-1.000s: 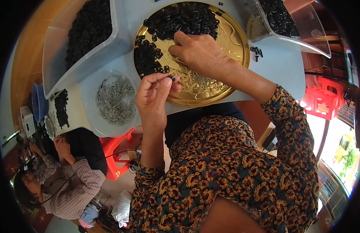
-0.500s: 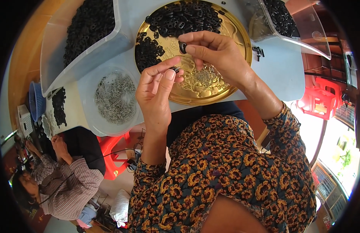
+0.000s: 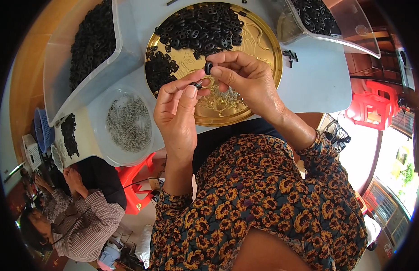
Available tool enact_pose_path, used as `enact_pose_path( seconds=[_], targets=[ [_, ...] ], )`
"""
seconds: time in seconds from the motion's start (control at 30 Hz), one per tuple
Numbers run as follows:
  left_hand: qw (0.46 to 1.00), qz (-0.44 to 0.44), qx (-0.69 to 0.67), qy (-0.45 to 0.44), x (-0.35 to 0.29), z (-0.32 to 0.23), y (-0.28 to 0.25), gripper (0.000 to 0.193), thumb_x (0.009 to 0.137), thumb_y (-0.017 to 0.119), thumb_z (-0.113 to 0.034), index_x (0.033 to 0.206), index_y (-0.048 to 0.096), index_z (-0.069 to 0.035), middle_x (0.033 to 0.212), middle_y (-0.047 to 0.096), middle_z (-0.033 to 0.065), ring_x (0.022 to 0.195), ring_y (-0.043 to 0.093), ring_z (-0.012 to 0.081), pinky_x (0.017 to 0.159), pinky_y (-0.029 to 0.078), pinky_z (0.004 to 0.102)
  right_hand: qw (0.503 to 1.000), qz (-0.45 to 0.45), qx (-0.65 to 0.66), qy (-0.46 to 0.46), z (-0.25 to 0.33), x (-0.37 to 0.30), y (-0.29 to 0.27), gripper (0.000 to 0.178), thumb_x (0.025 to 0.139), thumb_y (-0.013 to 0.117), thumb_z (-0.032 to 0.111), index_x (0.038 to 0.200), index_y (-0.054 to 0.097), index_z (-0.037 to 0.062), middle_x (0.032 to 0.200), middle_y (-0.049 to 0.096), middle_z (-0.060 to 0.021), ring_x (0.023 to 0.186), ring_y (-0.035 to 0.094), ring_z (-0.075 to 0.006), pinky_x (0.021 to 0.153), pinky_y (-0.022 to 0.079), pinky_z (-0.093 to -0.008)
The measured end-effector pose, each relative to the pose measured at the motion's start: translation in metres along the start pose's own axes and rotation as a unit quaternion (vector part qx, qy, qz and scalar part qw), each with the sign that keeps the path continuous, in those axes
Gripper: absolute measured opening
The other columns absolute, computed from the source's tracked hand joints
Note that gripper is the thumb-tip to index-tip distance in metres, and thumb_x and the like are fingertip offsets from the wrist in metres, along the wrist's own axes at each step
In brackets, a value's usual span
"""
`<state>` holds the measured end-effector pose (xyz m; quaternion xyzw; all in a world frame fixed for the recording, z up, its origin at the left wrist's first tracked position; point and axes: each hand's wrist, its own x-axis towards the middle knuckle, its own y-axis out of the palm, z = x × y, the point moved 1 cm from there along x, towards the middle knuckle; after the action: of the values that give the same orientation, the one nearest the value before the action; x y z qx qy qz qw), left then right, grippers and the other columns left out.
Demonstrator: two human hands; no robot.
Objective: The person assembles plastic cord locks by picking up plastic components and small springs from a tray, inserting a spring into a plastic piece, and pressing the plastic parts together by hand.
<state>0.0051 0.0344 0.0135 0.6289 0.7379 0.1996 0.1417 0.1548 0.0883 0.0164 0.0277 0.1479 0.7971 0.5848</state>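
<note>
Over a round gold tray [image 3: 272, 86], my left hand [image 3: 177, 113] pinches a small black plastic piece [image 3: 196, 84] with a bit of metal showing at it. My right hand [image 3: 245, 79] grips an oval black plastic part [image 3: 208, 68] between thumb and forefinger, just above and right of the left fingertips. The two pieces are close but apart. On the tray lie a big heap of oval black parts [image 3: 200, 27], a heap of smaller black pieces [image 3: 159, 67] at its left, and small silver metal pins [image 3: 229, 95], partly hidden under my right hand.
A clear round tub of metal pins [image 3: 129, 122] stands left of the tray. Clear bins of black parts [image 3: 94, 45] [image 3: 313, 18] flank it. Loose black pieces [image 3: 290, 58] lie at right. Red stools [image 3: 374, 106] [image 3: 136, 189] stand nearby. A person in a striped shirt [image 3: 89, 221] works at lower left.
My right hand has brought the oval part down closer to the piece in my left hand. The whole view has shifted slightly, with the tray now a little further left.
</note>
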Motion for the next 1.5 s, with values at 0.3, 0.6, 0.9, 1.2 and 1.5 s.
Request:
enact_pose_path(
  seconds=[0.3, 0.6, 0.9, 1.2, 1.5],
  targets=[
    [0.999, 0.004, -0.044, -0.022, 0.003, 0.006, 0.002, 0.015, 0.094, 0.054, -0.006, 0.108, 0.055, 0.000, 0.118, 0.060, 0.0206, 0.100, 0.062, 0.0231, 0.088, 0.051, 0.0354, 1.000, -0.009, 0.018, -0.013, -0.003, -0.007, -0.005, 0.026, 0.090, 0.064, 0.006, 0.115, 0.059, -0.0003, 0.097, 0.066, -0.0039, 0.077, 0.061, -0.0064, 0.066, 0.052, -0.0200],
    [1.000, 0.024, -0.015, 0.003, 0.005, 0.005, 0.008, 0.015, 0.094, 0.053, -0.002, 0.109, 0.054, 0.001, 0.118, 0.060, 0.0221, 0.100, 0.062, 0.0225, 0.089, 0.052, 0.0352, 0.999, 0.004, 0.030, -0.044, -0.005, -0.009, -0.009, 0.025, 0.090, 0.064, 0.006, 0.114, 0.059, -0.0016, 0.099, 0.065, -0.0043, 0.080, 0.061, -0.0061, 0.069, 0.052, -0.0199],
    [1.000, 0.018, -0.015, 0.009, 0.008, 0.005, 0.010, 0.015, 0.094, 0.053, -0.002, 0.108, 0.054, 0.002, 0.115, 0.060, 0.0221, 0.102, 0.061, 0.0219, 0.089, 0.051, 0.0357, 0.972, -0.040, -0.128, -0.191, -0.013, -0.011, -0.014, 0.016, 0.086, 0.069, 0.006, 0.099, 0.064, -0.0003, 0.091, 0.066, -0.0032, 0.072, 0.061, -0.0058, 0.064, 0.051, -0.0206],
    [1.000, 0.018, -0.022, 0.004, 0.008, 0.005, 0.011, 0.014, 0.094, 0.053, -0.002, 0.108, 0.054, 0.002, 0.113, 0.062, 0.0199, 0.096, 0.061, 0.0195, 0.088, 0.050, 0.0332, 0.993, -0.025, -0.054, -0.106, -0.010, -0.014, -0.009, 0.016, 0.087, 0.067, 0.005, 0.101, 0.064, -0.0022, 0.093, 0.067, -0.0048, 0.071, 0.061, -0.0070, 0.064, 0.052, -0.0214],
    [1.000, 0.002, -0.024, -0.001, 0.010, 0.010, 0.007, 0.014, 0.094, 0.054, -0.002, 0.107, 0.055, 0.001, 0.111, 0.063, 0.0177, 0.093, 0.061, 0.0185, 0.086, 0.050, 0.0319, 0.997, 0.026, 0.067, -0.010, -0.013, -0.012, -0.007, 0.021, 0.092, 0.061, 0.006, 0.110, 0.059, -0.0039, 0.090, 0.065, -0.0045, 0.072, 0.058, -0.0075, 0.067, 0.050, -0.0209]
  ],
)
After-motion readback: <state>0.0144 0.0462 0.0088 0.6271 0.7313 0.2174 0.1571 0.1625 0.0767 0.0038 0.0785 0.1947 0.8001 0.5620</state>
